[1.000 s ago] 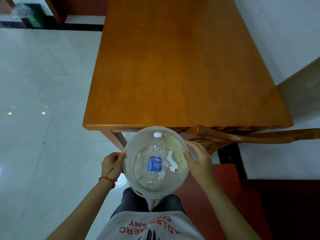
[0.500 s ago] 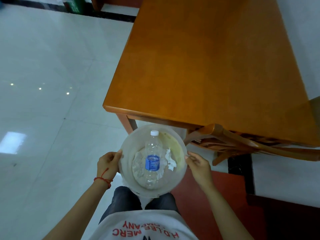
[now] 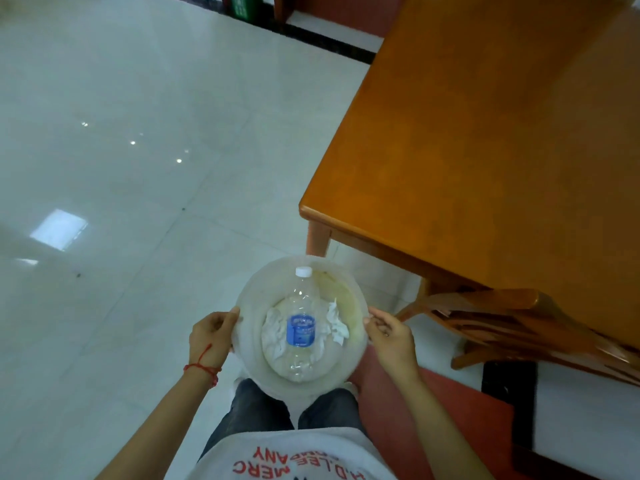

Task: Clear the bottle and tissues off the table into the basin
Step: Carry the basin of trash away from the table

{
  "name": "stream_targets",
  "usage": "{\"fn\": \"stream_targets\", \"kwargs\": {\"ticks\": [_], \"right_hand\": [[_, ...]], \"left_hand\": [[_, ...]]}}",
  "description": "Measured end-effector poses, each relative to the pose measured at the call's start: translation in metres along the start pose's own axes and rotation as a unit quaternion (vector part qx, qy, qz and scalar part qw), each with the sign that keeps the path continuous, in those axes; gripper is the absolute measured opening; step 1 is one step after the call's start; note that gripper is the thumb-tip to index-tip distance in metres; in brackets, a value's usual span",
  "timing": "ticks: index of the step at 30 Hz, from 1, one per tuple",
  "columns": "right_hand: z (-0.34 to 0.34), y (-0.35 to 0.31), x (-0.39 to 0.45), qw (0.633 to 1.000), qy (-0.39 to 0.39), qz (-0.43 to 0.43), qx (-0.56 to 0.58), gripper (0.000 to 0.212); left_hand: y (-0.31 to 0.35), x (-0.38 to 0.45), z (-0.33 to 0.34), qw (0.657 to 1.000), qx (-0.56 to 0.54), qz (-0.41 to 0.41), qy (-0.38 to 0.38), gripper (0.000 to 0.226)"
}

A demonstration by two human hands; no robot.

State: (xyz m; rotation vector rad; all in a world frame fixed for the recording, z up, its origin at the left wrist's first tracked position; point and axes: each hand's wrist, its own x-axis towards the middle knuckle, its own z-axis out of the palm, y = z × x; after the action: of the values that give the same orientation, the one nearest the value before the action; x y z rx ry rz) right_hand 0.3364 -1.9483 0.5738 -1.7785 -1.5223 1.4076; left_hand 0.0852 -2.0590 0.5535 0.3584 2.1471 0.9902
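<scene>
A translucent white basin (image 3: 249, 303) is held in front of my body, above the floor and off the table's near-left corner. Inside it lies a clear plastic bottle (image 3: 300, 327) with a white cap and a blue label, its cap pointing away from me. Crumpled white tissues (image 3: 337, 323) lie under and beside the bottle. My left hand (image 3: 211, 336) grips the basin's left rim, and my right hand (image 3: 389, 336) grips its right rim. The orange wooden table (image 3: 485, 150) fills the upper right with a bare top.
A wooden chair (image 3: 502, 317) is tucked under the table's near edge, to the right of the basin. Glossy white floor tiles (image 3: 121, 168) spread to the left. A red floor strip (image 3: 450, 410) runs under my right arm. A green crate (image 3: 242, 5) stands by the far wall.
The view has swung left, so the table has slid to the right of the frame. The basin, still held by both hands, has come away from the table's edge.
</scene>
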Motion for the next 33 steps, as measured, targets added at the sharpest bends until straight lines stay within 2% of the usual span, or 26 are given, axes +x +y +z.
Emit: {"fn": "stream_targets", "kwargs": {"ticks": [8, 18, 24, 33], "right_hand": [[0.109, -0.046, -0.007, 0.996, -0.075, -0.024, -0.033, 0.027], [0.232, -0.099, -0.012, 0.980, -0.181, -0.056, -0.065, 0.029], [0.284, -0.131, -0.003, 0.966, -0.225, -0.083, -0.101, 0.025], [0.341, -0.181, 0.051, 0.962, -0.234, -0.092, -0.102, 0.025]], "left_hand": [[-0.038, 0.033, -0.099, 0.995, -0.046, -0.033, 0.078, 0.033], [-0.085, 0.055, -0.204, 0.973, -0.120, -0.096, 0.171, 0.030], [-0.091, 0.071, -0.241, 0.957, -0.158, -0.118, 0.211, 0.027], [-0.064, 0.143, -0.265, 0.951, -0.168, -0.122, 0.228, 0.032]]}}
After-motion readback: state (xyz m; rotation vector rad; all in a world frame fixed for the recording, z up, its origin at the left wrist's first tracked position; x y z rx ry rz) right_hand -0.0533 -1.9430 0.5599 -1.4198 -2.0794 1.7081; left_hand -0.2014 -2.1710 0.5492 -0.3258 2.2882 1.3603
